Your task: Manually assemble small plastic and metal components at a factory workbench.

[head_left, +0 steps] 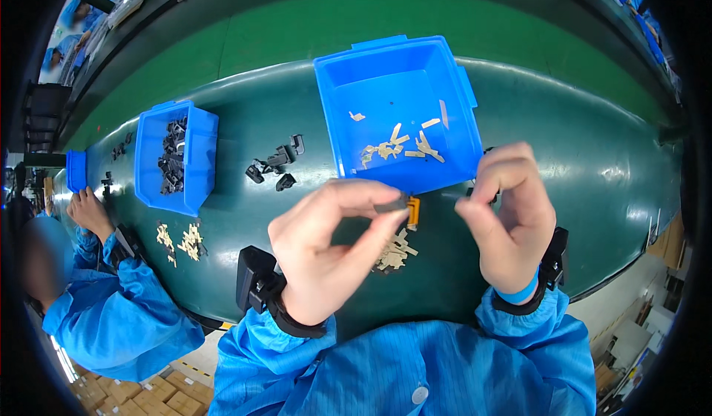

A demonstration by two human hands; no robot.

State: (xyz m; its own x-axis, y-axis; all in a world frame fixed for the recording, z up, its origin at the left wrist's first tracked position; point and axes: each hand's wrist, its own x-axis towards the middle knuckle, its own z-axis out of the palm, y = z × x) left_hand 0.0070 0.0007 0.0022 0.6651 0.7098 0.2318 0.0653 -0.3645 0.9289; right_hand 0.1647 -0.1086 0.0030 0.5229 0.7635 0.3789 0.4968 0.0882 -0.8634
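Observation:
My left hand (330,242) pinches a small black part (391,205) between thumb and fingertips, above the green table. Close to its right, my right hand (515,219) is closed, thumb tip against the bent forefinger. Whatever its fingertips hold is too small or hidden to make out. Between the hands lies a small orange piece (414,213). Below that, a pile of beige strips (397,253) is partly covered by my left fingers. Just beyond both hands stands a blue bin (356,90) with loose beige strips inside.
Left of my hands lie several black plastic parts (276,162). A second blue bin (199,130), holding black parts, stands farther left, near two small piles of beige pieces (190,242). At the far left, a co-worker's hand (89,212) is by a smaller blue bin (76,170).

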